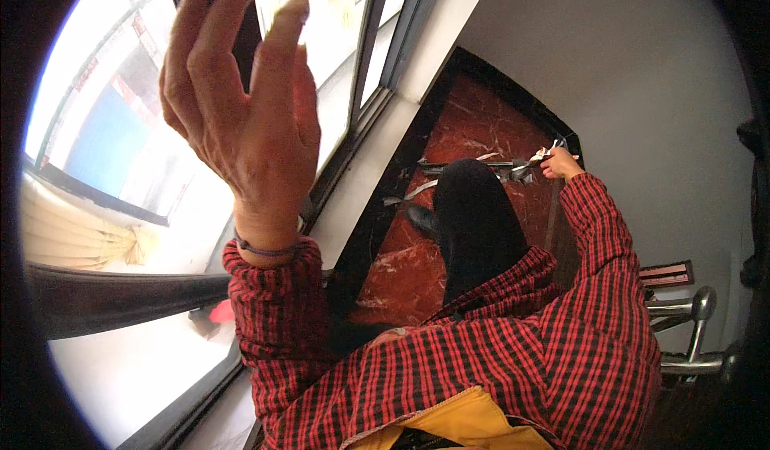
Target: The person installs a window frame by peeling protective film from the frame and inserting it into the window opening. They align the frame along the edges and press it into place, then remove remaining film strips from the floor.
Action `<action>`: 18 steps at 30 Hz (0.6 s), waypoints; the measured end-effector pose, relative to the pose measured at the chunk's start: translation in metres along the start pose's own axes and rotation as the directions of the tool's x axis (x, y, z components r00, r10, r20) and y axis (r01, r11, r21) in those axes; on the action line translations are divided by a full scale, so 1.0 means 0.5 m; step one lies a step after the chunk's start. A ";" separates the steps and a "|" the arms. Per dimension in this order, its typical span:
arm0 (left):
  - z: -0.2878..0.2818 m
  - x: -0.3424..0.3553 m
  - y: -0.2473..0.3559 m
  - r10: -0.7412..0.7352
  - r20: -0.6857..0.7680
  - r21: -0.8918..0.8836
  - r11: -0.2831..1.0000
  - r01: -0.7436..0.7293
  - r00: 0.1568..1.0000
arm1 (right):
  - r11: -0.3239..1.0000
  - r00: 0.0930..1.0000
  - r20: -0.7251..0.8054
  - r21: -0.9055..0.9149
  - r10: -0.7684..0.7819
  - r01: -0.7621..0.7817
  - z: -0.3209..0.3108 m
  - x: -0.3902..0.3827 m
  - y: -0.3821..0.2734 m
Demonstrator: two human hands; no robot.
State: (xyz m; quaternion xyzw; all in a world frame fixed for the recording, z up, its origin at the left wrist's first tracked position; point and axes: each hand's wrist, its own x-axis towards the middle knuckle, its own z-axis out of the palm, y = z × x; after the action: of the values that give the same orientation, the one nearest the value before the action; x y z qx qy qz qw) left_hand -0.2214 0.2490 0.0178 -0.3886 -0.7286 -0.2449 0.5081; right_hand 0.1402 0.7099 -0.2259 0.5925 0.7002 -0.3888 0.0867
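floor (401, 281) — red marbled, black-bordered | on it: pale curved strip (419, 190) | person's dark shoe (422, 220) — near strip

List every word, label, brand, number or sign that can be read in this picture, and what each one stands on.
None can be read.
Dark-edged pinkish strip at the right: any marks are too small to read.
Silvery scraps by the right hand: too small to tell if they bear print.
Blue area beyond the glass, left of the left hand: washed out, no legible lettering.
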 end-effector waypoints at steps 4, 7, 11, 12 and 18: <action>-0.009 0.036 -0.026 0.065 -0.036 0.137 0.989 -0.059 0.997 | 0.991 0.996 -0.048 -0.117 -0.074 0.068 -0.002 -0.032 -0.035; -0.045 0.053 -0.051 0.097 0.016 0.257 0.961 -0.098 0.995 | 0.913 0.967 -0.138 -0.379 -0.214 0.148 -0.001 -0.040 -0.051; -0.082 0.037 -0.075 0.144 -0.035 0.471 0.875 -0.111 0.989 | 0.968 0.982 -0.123 -0.221 -0.144 0.114 0.010 -0.015 -0.048; -0.094 0.034 -0.080 0.112 -0.053 0.424 0.902 -0.079 0.992 | 0.994 0.995 -0.044 -0.070 -0.084 0.081 0.011 -0.010 -0.046; -0.178 -0.016 -0.120 0.146 -0.022 0.596 0.796 -0.104 0.989 | 0.709 0.872 0.431 0.688 -0.233 -0.151 0.036 -0.050 -0.050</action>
State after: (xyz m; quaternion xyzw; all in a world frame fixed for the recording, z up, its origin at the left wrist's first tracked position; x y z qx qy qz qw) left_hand -0.2198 0.1448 0.0448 -0.2494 -0.7240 0.0160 0.6430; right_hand 0.1187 0.6795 -0.2127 0.4456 0.4666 -0.7638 0.0194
